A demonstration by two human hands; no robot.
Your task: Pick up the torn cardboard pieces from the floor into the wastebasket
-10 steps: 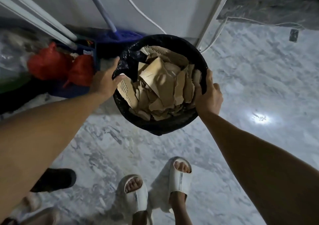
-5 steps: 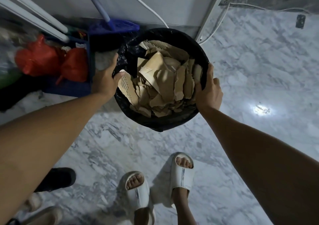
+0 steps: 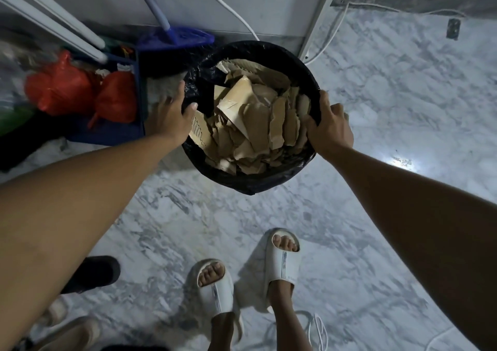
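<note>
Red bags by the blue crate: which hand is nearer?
Left. The left hand grips the wastebasket rim on the side toward the red bags; the right hand grips the far rim.

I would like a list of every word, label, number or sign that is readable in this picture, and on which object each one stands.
No text can be read here.
Cardboard piece by the left hand, in the wastebasket: dark printed strokes, too blurred to read.
White slippers: a dark stripe, and small marks near the edge, too small to read.
</note>
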